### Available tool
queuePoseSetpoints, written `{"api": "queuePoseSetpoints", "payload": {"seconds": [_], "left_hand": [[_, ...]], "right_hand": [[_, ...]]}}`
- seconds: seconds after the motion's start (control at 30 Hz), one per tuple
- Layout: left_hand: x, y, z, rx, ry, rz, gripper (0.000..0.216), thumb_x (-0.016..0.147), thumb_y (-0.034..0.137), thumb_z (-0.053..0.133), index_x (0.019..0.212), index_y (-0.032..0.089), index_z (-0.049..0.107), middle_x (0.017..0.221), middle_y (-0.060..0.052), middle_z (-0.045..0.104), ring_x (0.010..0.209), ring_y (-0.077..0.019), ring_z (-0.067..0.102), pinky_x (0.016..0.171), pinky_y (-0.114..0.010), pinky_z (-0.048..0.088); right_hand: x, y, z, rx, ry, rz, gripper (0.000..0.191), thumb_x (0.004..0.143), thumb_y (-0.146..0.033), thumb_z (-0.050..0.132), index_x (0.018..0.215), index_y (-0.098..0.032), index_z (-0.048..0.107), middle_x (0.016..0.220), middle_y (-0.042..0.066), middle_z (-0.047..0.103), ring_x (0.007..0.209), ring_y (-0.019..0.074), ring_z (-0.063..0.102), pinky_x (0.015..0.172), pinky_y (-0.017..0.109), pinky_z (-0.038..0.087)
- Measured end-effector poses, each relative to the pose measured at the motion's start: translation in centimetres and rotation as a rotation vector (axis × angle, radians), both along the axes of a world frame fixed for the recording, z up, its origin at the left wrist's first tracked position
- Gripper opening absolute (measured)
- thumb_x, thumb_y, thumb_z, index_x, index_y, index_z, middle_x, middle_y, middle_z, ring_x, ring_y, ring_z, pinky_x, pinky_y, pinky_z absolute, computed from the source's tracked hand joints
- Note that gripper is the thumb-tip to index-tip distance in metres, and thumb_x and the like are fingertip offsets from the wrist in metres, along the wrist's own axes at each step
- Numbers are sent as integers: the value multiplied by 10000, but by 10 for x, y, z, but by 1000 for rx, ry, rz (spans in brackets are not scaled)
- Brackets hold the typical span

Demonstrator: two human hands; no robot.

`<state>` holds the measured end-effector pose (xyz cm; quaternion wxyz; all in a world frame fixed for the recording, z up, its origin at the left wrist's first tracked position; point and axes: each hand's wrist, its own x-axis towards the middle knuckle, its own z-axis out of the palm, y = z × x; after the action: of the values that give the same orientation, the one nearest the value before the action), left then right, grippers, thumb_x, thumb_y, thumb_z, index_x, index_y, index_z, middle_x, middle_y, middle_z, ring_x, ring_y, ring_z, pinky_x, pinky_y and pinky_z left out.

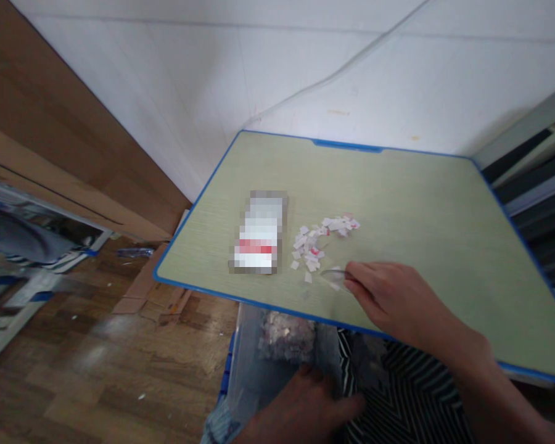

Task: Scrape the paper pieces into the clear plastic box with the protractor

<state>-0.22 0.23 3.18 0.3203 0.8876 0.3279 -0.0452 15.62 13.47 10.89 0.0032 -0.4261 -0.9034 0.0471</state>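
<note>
Silvery blurred tool [333, 275] pinched by right hand [393, 302] beside small white-red paper scraps [315, 243]; left hand [300, 407] grip unclear.

Setting: plain indoor workroom, makeshift bench station. Evidence: small student-type desk [420, 203] with green laminate top and blue edging, pushed against a bare white wall [259, 61]; paper scraps [314, 243] on it; wood-pattern floor [74, 370] littered with cardboard pieces [139, 290]; brown board [50, 123] leaning left.

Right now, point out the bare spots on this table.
The right half of the table is bare, from the paper scraps to its right edge. The far strip behind the white-and-red sheet is free too. Crowded: near middle, where the right hand pinches a thin tool by the scraps.
</note>
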Motion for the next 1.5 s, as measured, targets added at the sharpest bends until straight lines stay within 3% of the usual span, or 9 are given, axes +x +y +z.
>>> {"api": "queuePoseSetpoints", "payload": {"seconds": [0.13,0.27,0.4,0.53,0.8,0.97,1.17,1.5], "left_hand": [[0,0,-1,14,-16,4,363,924,237,618,1270,246,508,954,-85,656,848,-252,616,729,-323,467],[0,0,-4,12,-35,-4,343,931,235,603,1261,248,512,932,-75,647,841,-250,613,724,-326,471],[0,1,-1,-4,-19,-15,379,928,226,610,1287,253,491,933,-66,641,838,-243,613,719,-319,474],[-1,2,1,-2,-21,-17,360,935,228,600,1278,251,495,951,-69,641,853,-241,614,736,-324,472],[0,2,-5,24,-60,-5,366,916,243,634,1258,247,504,969,-61,648,833,-232,615,744,-320,480],[-2,4,1,8,-49,-9,390,905,228,648,1267,243,505,984,-67,647,856,-239,618,742,-313,479],[-2,7,9,-51,1,-48,422,924,241,619,1319,248,472,959,-83,649,882,-263,627,746,-334,481],[-2,6,11,-91,22,-41,447,916,207,624,1330,251,460,1006,-93,637,926,-269,618,765,-337,476]], "right_hand": [[-12,1,-6,-63,-7,25,224,909,-198,371,761,-193,539,660,43,639,577,166,565,558,299,270],[-2,2,-5,-87,-45,-27,235,911,-222,380,731,-194,528,637,42,633,563,168,567,547,296,249],[8,2,2,-35,-79,-68,253,902,-221,383,680,-203,502,567,26,590,503,170,540,530,306,205],[-4,5,0,17,-41,-55,235,904,-208,379,726,-190,532,617,44,621,546,172,561,543,301,227],[-6,7,-4,-29,34,-25,247,913,-225,383,742,-176,555,635,33,629,558,165,572,547,281,265],[1,5,-4,-50,-8,5,242,908,-218,398,715,-182,538,610,25,613,550,177,583,538,283,275],[13,3,-3,6,15,-63,221,902,-224,423,708,-182,518,597,14,602,531,173,579,527,272,295],[11,1,-2,-127,20,-67,231,907,-220,412,706,-185,521,620,15,611,558,172,578,539,275,299]]}}
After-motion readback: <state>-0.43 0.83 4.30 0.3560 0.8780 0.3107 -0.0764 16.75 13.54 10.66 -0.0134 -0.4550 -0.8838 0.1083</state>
